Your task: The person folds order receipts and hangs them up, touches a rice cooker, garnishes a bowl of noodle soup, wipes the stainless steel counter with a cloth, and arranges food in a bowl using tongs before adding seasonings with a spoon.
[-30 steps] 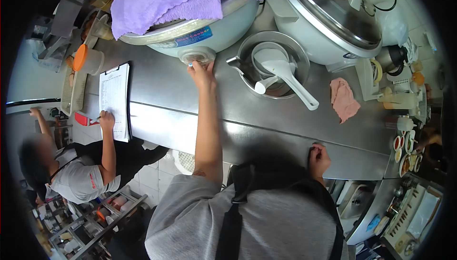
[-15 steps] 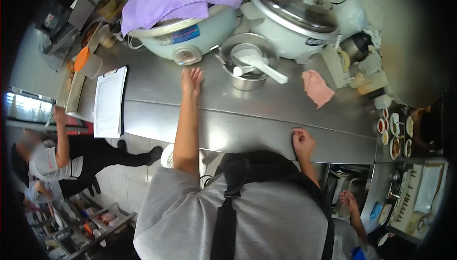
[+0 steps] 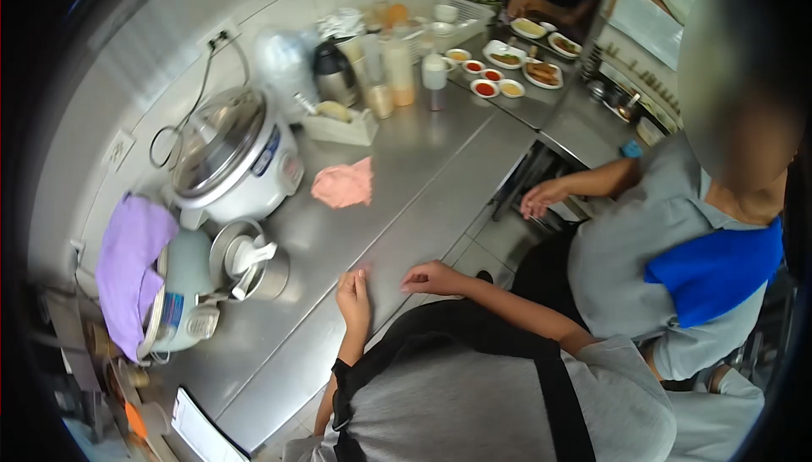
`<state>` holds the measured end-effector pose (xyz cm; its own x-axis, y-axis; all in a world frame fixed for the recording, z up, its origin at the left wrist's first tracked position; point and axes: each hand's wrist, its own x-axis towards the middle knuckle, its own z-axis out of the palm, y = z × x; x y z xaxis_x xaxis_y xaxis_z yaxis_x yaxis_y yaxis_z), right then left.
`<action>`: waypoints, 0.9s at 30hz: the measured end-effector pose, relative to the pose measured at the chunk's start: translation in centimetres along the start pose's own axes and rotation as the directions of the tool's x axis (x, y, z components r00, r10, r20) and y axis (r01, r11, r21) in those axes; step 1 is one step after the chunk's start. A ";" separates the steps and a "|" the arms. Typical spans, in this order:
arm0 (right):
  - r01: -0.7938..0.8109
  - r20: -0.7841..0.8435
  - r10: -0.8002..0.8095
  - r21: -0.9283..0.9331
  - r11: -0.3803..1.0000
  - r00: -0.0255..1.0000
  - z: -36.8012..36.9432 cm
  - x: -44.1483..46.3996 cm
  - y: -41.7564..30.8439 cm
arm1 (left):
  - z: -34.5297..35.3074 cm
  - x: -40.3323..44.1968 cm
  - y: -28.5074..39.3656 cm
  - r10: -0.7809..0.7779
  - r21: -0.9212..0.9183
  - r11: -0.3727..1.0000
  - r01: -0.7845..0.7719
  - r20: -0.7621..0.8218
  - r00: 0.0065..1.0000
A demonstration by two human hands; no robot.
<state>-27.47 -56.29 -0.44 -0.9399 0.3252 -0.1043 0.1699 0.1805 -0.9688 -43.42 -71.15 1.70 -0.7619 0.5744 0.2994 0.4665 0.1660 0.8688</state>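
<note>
The left hand (image 3: 353, 293) is half curled, its fingertips drawn in near the thumb; whether anything small is pinched there I cannot tell. The right hand (image 3: 427, 277) is just beside it at 3 o'clock, fingers loosely bent in a narrow curl pointing toward the left hand; its inner side is hidden, so I cannot tell if it holds something. Both are by the front edge of the stainless-steel counter (image 3: 410, 170), though contact is unclear.

With the hands as the centre of the dial, the crumpled pink cloth (image 3: 344, 183) lies on the counter at 11 o'clock. At 9 o'clock stands a steel pot (image 3: 272, 278) with a white scoop (image 3: 253, 254) resting in it, and beyond it a rice cooker (image 3: 188, 261) draped with a purple towel (image 3: 131, 272). A second rice cooker (image 3: 254, 183), lidded, is at 10 o'clock, and a clipboard (image 3: 203, 430) at 8.

Between 11 and 12 are a tape dispenser (image 3: 351, 130) and a vacuum flask (image 3: 333, 73). Sauce bowls (image 3: 485, 88) and a plate of food (image 3: 543, 73) sit at 1 o'clock. A co-worker (image 3: 630, 238) with a blue cloth (image 3: 719, 272) over the shoulder stands at 3 o'clock.
</note>
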 end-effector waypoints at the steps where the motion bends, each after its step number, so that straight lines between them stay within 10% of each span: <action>1: -0.031 0.032 0.031 0.009 0.999 0.999 -1.2 -0.5 0.1 | 1.4 1.0 1.3 0.034 -0.008 0.999 -0.034 0.037 0.999; 6: -0.127 -0.006 0.128 0.036 0.991 0.992 -5.4 -3.4 2.1 | 5.3 4.6 4.9 0.334 0.048 0.934 -0.355 0.242 0.911; 19: -0.433 -0.261 0.375 -0.219 0.874 0.889 1.5 -12.2 15.0 | 5.9 -2.1 1.8 0.132 -0.089 0.991 -0.102 0.811 0.570; 27: -0.478 -0.181 0.447 -0.209 0.853 0.876 1.5 -11.3 14.5 | 3.5 -3.7 0.1 0.032 -0.181 0.977 0.116 0.655 0.755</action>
<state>-14.85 -58.69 -13.65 -0.6941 0.5333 -0.4835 0.6560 0.1922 -0.7299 -38.95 -70.45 -0.68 -0.2663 0.9639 -0.0048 0.2859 0.0837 0.9546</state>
